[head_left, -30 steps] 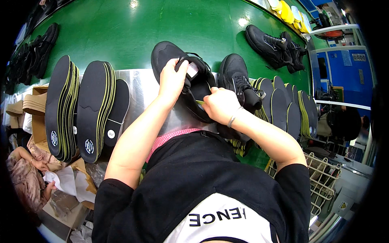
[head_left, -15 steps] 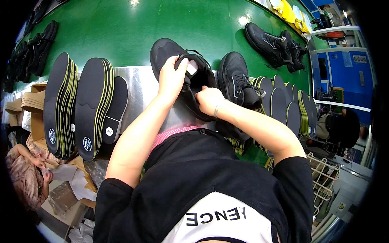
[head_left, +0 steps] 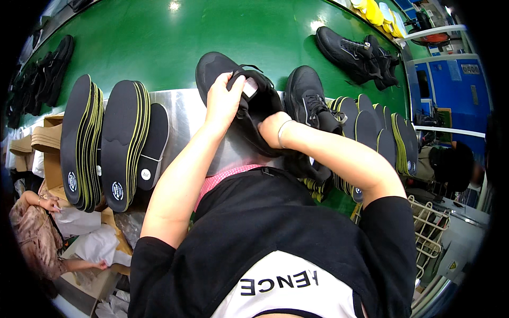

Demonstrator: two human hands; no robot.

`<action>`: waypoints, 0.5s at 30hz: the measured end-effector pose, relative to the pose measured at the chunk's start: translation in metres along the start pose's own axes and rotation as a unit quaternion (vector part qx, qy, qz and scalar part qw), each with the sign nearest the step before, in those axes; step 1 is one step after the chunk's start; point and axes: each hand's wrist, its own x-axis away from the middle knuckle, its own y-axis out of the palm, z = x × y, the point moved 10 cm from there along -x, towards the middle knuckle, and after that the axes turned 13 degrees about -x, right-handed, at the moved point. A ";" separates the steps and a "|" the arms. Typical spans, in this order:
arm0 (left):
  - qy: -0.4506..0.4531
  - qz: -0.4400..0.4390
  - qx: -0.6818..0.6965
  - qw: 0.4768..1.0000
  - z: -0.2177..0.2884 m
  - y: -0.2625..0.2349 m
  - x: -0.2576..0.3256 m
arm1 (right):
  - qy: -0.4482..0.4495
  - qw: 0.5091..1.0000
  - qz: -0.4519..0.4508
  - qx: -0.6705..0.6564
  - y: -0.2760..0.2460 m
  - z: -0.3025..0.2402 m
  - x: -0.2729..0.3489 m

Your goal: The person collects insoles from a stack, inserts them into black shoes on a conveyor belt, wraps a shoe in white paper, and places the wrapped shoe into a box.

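A black lace-up shoe (head_left: pixel 212 68) lies tilted on the metal strip in front of me, toe pointing away. My left hand (head_left: pixel 224 100) is closed round its tongue and upper edge, thumb near a pale label inside the collar. My right hand (head_left: pixel 273 130) reaches into the shoe's opening by the heel; its fingers are hidden inside, so what they hold, if anything, does not show. Close on the right stands another black shoe (head_left: pixel 303 87), apart from both hands.
Stacked black insoles with yellow-green edges (head_left: pixel 123 143) stand left, beside a single insole (head_left: pixel 154 151); more insoles (head_left: pixel 367 130) stand right. Black shoes (head_left: pixel 347 53) sit far right on the green table (head_left: pixel 238 26), others (head_left: pixel 55 74) far left. A co-worker's hands (head_left: pixel 50 204) show lower left.
My right hand has slid deeper into the shoe, hiding its fingers. My left hand keeps its hold. At lower left the co-worker's hands have moved apart beside white wrapping.
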 end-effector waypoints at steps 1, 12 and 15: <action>-0.003 -0.004 0.006 1.000 0.000 -0.001 0.001 | -0.054 0.995 -0.073 0.031 0.005 -0.012 0.013; 0.052 -0.016 -0.062 0.997 0.018 0.004 0.002 | 0.039 0.983 -0.160 -0.081 0.030 0.005 0.034; 0.062 -0.018 -0.075 0.995 0.025 -0.003 0.002 | -0.007 0.989 -0.069 -0.133 0.025 0.003 0.036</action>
